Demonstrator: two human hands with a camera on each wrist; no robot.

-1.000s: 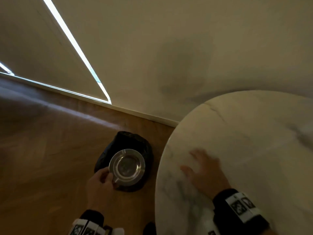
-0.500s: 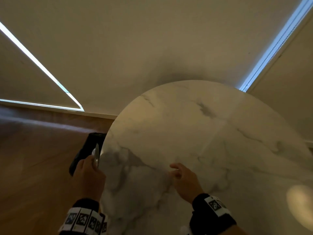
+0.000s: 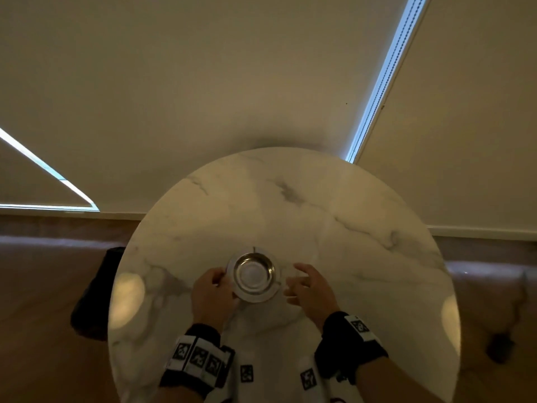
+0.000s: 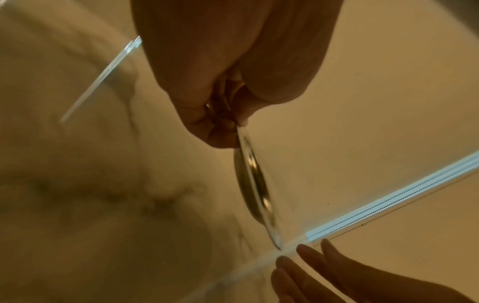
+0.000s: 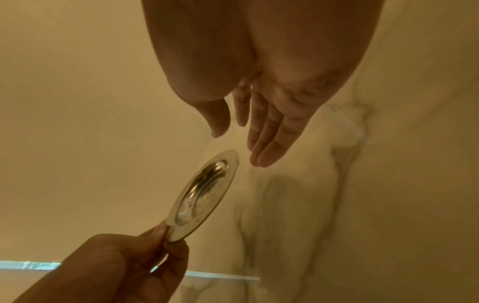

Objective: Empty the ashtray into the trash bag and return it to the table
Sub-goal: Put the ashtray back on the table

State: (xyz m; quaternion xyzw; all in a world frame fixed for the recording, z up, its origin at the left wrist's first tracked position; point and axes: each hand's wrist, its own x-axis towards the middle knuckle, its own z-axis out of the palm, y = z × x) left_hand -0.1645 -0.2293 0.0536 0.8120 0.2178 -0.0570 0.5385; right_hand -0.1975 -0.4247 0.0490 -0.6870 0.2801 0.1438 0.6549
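Observation:
A round shiny metal ashtray (image 3: 253, 275) is over the middle of the white marble table (image 3: 334, 228), bowl side up and looking empty. My left hand (image 3: 213, 289) pinches its left rim between thumb and fingers, as the left wrist view (image 4: 255, 184) and the right wrist view (image 5: 204, 196) both show. I cannot tell whether the ashtray touches the tabletop. My right hand (image 3: 305, 286) hovers just right of the ashtray with fingers straight and holds nothing. The black trash bag (image 3: 93, 292) sits on the floor left of the table, partly hidden by its edge.
A wooden floor (image 3: 43, 330) surrounds the table. Pale blinds with bright light gaps (image 3: 383, 77) stand behind it. A small dark object (image 3: 499, 349) lies on the floor at the right.
My left hand carried the ashtray from above the trash bag up and right over the table's middle, turning it level. My right hand lifted off the tabletop and now hovers beside the ashtray.

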